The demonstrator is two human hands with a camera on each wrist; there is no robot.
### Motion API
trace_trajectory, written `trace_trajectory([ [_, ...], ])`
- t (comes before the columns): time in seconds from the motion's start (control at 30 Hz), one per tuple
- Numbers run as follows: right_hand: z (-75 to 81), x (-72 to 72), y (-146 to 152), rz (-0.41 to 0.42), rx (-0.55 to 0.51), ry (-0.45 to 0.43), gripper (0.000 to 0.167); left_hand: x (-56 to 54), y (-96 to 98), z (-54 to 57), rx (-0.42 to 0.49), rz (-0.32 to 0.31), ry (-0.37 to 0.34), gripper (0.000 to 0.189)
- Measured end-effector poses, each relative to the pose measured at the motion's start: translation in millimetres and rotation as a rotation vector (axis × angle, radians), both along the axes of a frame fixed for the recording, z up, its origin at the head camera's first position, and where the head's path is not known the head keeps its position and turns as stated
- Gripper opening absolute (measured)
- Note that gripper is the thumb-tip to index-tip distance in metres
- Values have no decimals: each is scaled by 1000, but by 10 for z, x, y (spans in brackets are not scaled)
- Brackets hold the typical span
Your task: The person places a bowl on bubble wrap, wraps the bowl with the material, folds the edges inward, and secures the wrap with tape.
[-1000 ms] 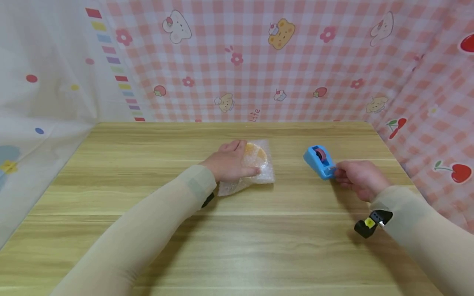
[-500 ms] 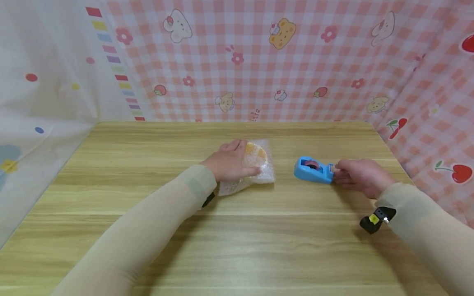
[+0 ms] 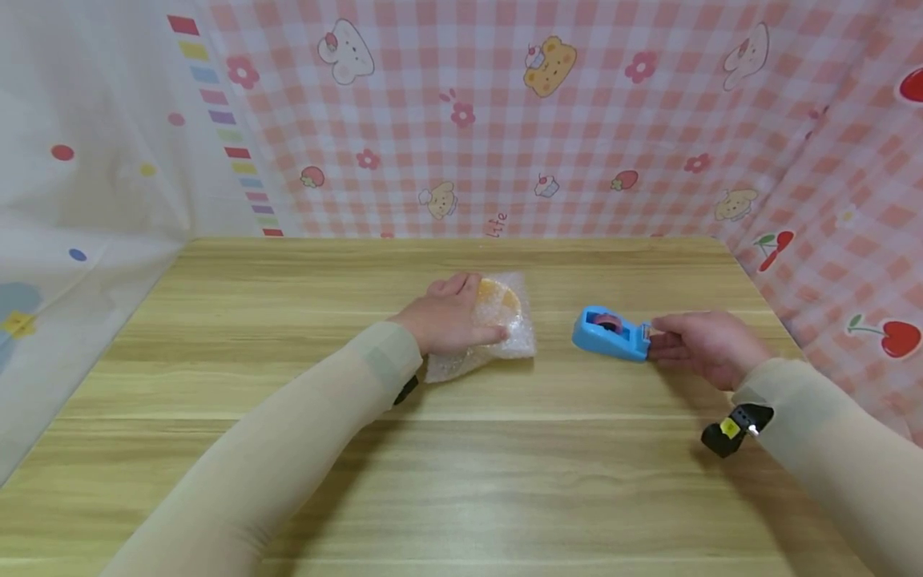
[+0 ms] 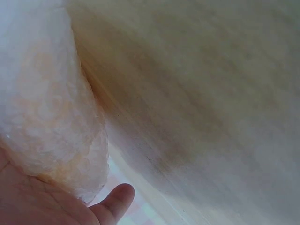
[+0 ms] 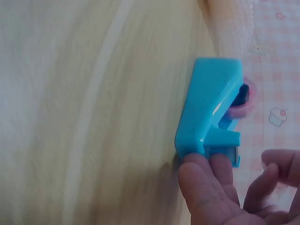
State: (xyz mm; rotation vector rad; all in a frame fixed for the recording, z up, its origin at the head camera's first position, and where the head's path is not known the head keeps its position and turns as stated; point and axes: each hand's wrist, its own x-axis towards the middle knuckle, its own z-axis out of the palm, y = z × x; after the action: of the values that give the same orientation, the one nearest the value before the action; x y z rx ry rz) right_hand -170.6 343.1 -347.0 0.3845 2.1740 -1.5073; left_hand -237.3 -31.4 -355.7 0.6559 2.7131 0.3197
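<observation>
My left hand (image 3: 453,316) rests on a bubble-wrap package (image 3: 517,340) in the middle of the table, thumb stretched across its top. Something round and orange-yellow shows through the wrap. In the left wrist view, the palm (image 4: 33,201) lies against the side of the package (image 4: 56,112). To the right, a blue tape dispenser (image 3: 610,335) with a pink roll lies at a slant. My right hand (image 3: 710,344) is at its cutter end. Up close in the right wrist view, two fingers (image 5: 199,180) touch the end of the dispenser (image 5: 206,98), while the other fingertips stay apart from it.
The wood-grain table (image 3: 461,481) reaches back to a pink checked cloth (image 3: 461,144) with cartoon prints. A white dotted cloth (image 3: 86,160) hangs on the left. A black wrist camera (image 3: 728,433) sits under the right sleeve.
The tape dispenser has swung round toward the package, its roll end moving left and nearer. My right hand shifted slightly with it. The left hand and package have stayed in place.
</observation>
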Motion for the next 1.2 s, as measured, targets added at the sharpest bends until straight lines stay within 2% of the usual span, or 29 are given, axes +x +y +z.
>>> trace_trajectory([
  [0.27,-54,136,-120,-156,-255,-25,25,-2,8,-9,-6,3,13,117],
  [0.4,-72,195,-193,-218,-323,-5,24,-4,9,-16,-4,3,13,118],
  [0.47,-78,219,-222,-219,-327,-5,26,-4,9,-16,-6,2,13,118],
  [0.6,-83,242,-248,-155,-314,-41,33,-1,11,-11,-14,2,13,118],
  [0.83,-92,255,-180,-37,-207,-127,38,1,15,-2,-19,-3,15,117],
  [1.07,-69,239,-114,35,-69,-110,44,8,15,12,-16,-1,9,118],
  [1.2,-58,224,-94,68,-34,-108,43,10,12,10,-18,-2,6,118],
])
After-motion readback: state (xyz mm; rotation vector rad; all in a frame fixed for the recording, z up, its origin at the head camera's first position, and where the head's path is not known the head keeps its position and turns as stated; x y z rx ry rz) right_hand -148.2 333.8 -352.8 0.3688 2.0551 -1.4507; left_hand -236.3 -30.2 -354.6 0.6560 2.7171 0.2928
